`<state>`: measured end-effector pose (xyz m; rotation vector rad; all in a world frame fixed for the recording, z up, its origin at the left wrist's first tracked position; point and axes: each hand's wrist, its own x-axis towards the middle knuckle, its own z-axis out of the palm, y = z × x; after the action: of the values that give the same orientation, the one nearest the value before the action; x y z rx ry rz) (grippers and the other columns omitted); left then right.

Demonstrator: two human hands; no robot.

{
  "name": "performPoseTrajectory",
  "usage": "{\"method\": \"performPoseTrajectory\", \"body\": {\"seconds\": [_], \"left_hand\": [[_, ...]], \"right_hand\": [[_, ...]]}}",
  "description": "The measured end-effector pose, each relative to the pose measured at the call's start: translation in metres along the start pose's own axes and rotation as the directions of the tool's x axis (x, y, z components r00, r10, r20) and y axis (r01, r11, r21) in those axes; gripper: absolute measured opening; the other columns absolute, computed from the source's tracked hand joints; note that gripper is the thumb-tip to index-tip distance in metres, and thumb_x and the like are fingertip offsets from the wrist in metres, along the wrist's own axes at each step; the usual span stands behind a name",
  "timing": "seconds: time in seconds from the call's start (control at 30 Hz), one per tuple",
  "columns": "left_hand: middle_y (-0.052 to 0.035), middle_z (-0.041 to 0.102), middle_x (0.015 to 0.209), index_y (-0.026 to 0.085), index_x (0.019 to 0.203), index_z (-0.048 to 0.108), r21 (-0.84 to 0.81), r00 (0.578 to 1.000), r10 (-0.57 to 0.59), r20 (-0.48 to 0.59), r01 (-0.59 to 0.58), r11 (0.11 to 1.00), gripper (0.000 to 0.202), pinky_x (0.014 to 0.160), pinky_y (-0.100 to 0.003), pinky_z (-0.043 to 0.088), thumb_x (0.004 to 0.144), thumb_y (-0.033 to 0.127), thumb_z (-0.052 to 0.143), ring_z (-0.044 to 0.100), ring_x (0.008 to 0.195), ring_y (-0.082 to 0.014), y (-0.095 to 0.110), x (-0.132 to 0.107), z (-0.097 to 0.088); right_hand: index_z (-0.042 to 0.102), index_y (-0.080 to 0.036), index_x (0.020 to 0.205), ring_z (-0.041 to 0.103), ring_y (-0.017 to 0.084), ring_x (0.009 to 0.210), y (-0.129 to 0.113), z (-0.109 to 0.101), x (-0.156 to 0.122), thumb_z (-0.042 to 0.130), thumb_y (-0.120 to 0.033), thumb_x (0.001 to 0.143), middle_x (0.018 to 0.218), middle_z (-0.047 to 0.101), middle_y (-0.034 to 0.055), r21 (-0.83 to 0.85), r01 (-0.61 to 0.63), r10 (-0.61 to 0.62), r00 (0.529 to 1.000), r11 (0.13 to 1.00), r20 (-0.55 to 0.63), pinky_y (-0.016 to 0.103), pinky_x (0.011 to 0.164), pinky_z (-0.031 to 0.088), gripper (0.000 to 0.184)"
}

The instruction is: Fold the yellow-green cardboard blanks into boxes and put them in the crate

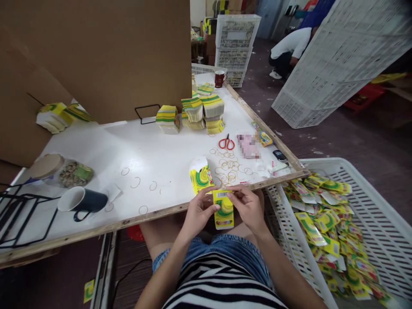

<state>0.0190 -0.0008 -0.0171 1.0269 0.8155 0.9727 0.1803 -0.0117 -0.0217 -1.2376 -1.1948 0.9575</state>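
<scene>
Both hands hold a small stack of yellow-green printed cards [223,209] over my lap, just below the table's front edge. My left hand [199,211] pinches its left side with curled fingers. My right hand [248,207] grips the right side and top the same way. A second pile of the same cards [200,175] stands on the white table [148,150] just above my hands. Loose rubber bands [229,165] lie scattered to its right, and several more bands [139,182] to its left.
A white crate [370,201] at the right holds many loose cards [331,231]. On the table: red scissors [226,143], bundled card stacks [202,110], a dark mug [83,201], a jar [61,171], a black wire rack [19,210]. A brown cardboard wall [106,56] stands behind. A person [289,47] crouches far back.
</scene>
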Motion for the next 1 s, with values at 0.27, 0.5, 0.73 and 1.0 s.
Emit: {"method": "performPoseTrajectory", "body": {"seconds": [0.27, 0.5, 0.73, 1.0], "left_hand": [[-0.0103, 0.061, 0.129, 0.023, 0.118, 0.062, 0.555, 0.931, 0.285, -0.228, -0.117, 0.824, 0.042, 0.115, -0.052, 0.021, 0.076, 0.020, 0.068, 0.044, 0.132, -0.0308, -0.005, 0.011, -0.029], [-0.0053, 0.065, 0.124, 0.029, 0.118, 0.063, 0.530, 0.943, 0.241, -0.228, -0.088, 0.844, 0.046, 0.116, -0.056, 0.014, 0.074, 0.015, 0.067, 0.044, 0.132, -0.0306, -0.026, 0.013, -0.034], [-0.0076, 0.067, 0.120, 0.025, 0.112, 0.066, 0.510, 0.947, 0.235, -0.220, -0.094, 0.855, 0.036, 0.114, -0.052, 0.025, 0.076, 0.023, 0.069, 0.056, 0.122, -0.0281, -0.021, 0.011, -0.037], [-0.0129, 0.065, 0.122, 0.020, 0.118, 0.060, -0.110, 0.947, 0.091, -0.308, -0.130, 0.985, 0.060, 0.095, -0.037, 0.049, 0.066, 0.043, 0.079, 0.059, 0.116, -0.0274, -0.010, 0.016, -0.037]], "right_hand": [[0.060, -0.017, 0.092, 0.051, 0.022, 0.084, -0.013, -0.062, 0.017, 0.068, -0.031, 0.079, 0.093, 0.057, 0.0086, -0.580, 0.106, -0.555, 0.466, 0.808, -0.689, 0.035, 0.071, 0.043, 0.020], [0.064, -0.019, 0.101, 0.053, 0.021, 0.078, 0.039, 0.023, 0.030, 0.060, -0.033, 0.082, 0.090, 0.064, 0.0072, -0.407, 0.045, -0.132, 0.973, 0.912, -0.187, 0.035, 0.075, 0.044, 0.024], [0.063, -0.019, 0.087, 0.056, 0.021, 0.078, 0.057, 0.052, 0.038, 0.062, -0.030, 0.074, 0.082, 0.064, 0.0054, -0.219, -0.072, 0.030, 0.981, 0.973, -0.189, 0.037, 0.076, 0.047, 0.017], [0.059, -0.020, 0.093, 0.065, 0.019, 0.071, 0.026, 0.041, 0.012, 0.075, -0.041, 0.068, 0.077, 0.070, 0.0036, 0.421, -0.317, 0.331, 0.943, 0.850, 0.040, 0.034, 0.071, 0.053, 0.036]]}}
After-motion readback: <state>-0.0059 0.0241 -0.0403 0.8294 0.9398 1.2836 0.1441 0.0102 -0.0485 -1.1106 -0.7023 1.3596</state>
